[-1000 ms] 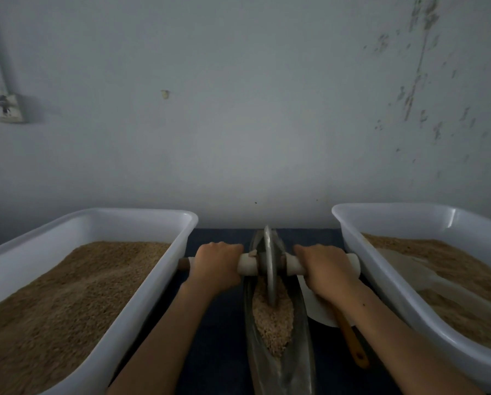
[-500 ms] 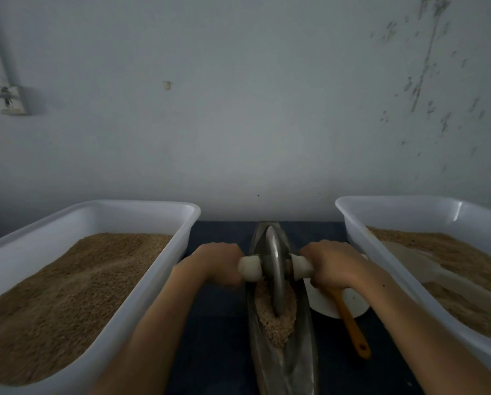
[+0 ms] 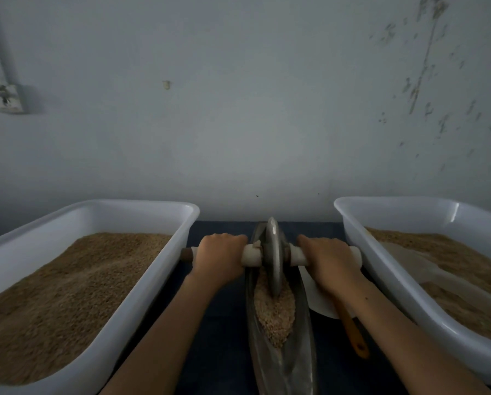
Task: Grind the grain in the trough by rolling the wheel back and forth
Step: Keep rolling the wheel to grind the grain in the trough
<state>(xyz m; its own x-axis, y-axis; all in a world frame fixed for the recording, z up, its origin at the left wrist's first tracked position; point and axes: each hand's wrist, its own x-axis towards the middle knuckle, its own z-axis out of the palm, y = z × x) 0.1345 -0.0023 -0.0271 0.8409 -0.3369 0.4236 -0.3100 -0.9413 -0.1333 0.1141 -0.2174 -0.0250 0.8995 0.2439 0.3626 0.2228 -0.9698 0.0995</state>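
A narrow, boat-shaped metal trough (image 3: 304, 357) runs away from me down the middle of the dark table. Pale brown grain (image 3: 275, 315) fills its middle. A grey metal wheel (image 3: 273, 258) stands upright in the trough's far half, its rim pressed into the grain. A white-wrapped axle handle (image 3: 251, 256) crosses the wheel. My left hand (image 3: 220, 256) is closed around the handle left of the wheel. My right hand (image 3: 328, 259) is closed around it on the right side.
A white tub (image 3: 141, 283) of brown grain stands on the left, another white tub (image 3: 381, 269) with grain and a pale scoop on the right. A white dish (image 3: 315, 300) and an orange-handled tool (image 3: 352, 334) lie between trough and right tub. A wall rises close behind.
The wheel rolled towards me half a second ago and has now rolled back to the far part of the trough, both hands moving with the handle.
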